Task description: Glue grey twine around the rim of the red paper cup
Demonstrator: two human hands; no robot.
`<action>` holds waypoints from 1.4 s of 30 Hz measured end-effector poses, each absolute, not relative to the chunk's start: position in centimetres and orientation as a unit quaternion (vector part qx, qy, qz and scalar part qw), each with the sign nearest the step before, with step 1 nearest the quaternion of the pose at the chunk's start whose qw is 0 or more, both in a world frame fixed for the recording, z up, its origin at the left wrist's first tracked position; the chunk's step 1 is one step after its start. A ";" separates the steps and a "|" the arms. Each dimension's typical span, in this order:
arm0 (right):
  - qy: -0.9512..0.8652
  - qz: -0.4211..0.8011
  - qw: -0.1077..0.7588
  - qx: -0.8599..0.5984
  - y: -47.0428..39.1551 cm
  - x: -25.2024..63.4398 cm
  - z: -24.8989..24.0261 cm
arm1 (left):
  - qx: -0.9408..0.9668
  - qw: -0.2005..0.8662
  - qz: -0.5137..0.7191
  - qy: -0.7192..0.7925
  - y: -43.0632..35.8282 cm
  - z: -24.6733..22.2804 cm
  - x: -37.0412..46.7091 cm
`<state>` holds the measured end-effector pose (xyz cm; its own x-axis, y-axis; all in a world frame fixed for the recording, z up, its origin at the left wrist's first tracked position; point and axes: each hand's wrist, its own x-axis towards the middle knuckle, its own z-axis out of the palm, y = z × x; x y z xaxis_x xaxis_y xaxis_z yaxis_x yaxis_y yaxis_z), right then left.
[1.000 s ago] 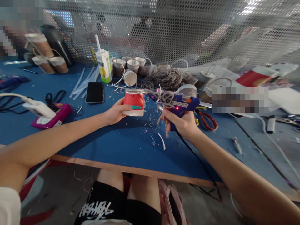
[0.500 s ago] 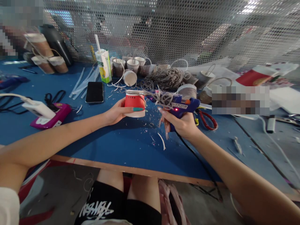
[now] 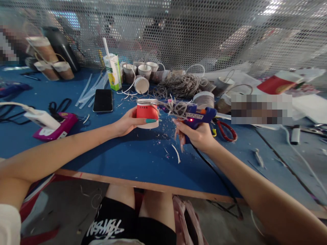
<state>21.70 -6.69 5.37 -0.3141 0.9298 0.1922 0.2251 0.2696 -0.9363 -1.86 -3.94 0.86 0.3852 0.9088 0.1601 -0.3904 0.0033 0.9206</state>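
My left hand (image 3: 128,120) is closed round a red paper cup (image 3: 146,112), its thumb lying across the front. Grey cord runs along the cup's upper edge. In my right hand (image 3: 195,134) is a blue hot glue gun (image 3: 198,117) with a lit red light, its nozzle end pointing left at the cup's top. A tangle of grey cord (image 3: 180,108) hangs over the front of the gun and hides its tip. A clear glue stick (image 3: 223,116) sticks out of the gun's back.
Behind my hands lie a heap of grey cord (image 3: 184,85) and several cord-wrapped cups (image 3: 144,71). A drink carton (image 3: 112,73), a phone (image 3: 103,100) and a purple power strip (image 3: 57,126) are on the left. Red-handled pliers (image 3: 227,131) lie right of the gun.
The glue gun and my right hand have shifted very slightly left. The cup has tilted or turned a little in my left hand, which stays in nearly the same place.
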 end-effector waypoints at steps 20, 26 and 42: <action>-0.683 0.434 0.406 -0.425 -6.7 21.7 5.6 | 0.507 0.671 0.486 0.236 -3.9 0.6 -2.1; -0.688 0.425 0.407 -0.425 -6.6 21.8 5.4 | 0.509 0.671 0.488 0.230 -3.8 0.4 -2.3; -0.678 0.440 0.410 -0.423 -6.6 21.8 5.5 | 0.496 0.675 0.482 0.257 -4.0 0.6 -2.4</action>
<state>21.82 -6.63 5.45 -0.3063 0.9339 0.1844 0.2125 0.2559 -0.9431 -2.39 -3.95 0.56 0.4035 0.9056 0.1305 -0.3954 0.0440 0.9174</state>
